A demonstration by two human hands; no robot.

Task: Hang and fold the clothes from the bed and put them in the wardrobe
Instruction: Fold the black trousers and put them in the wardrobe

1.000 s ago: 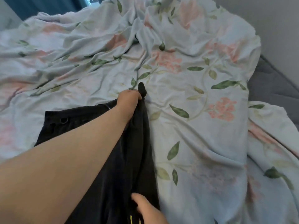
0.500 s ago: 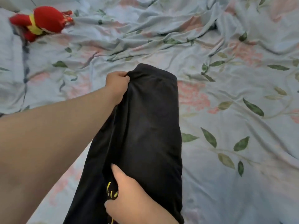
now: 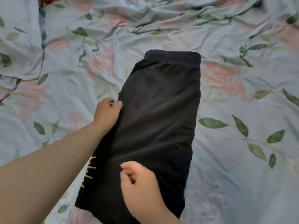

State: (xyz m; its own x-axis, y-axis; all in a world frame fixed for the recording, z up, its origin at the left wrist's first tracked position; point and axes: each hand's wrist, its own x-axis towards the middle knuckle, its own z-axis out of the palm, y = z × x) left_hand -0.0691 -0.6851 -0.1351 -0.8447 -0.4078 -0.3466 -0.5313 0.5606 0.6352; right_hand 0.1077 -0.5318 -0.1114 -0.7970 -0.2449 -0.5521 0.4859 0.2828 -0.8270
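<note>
A black garment (image 3: 158, 113) with yellow print on its left lower part lies folded lengthwise on the floral bed cover (image 3: 242, 143), waistband end away from me. My left hand (image 3: 107, 113) is at the garment's left edge, fingers curled and thumb on the fabric, pinching that edge. My right hand (image 3: 139, 185) sits on the near end of the garment with its fingers curled into the cloth; creases run out from its fingertips. The motion blur hides the exact grip.
The rumpled floral cover fills the whole view. A pillow or second layer with a dark seam (image 3: 42, 46) lies at the left. A bit of a red soft toy (image 3: 48, 0) shows at the top left edge.
The garment has been laid flat on the bed. My left hand slid from the waistband end down its left edge. My right hand stayed at the near end and curled its fingers.
</note>
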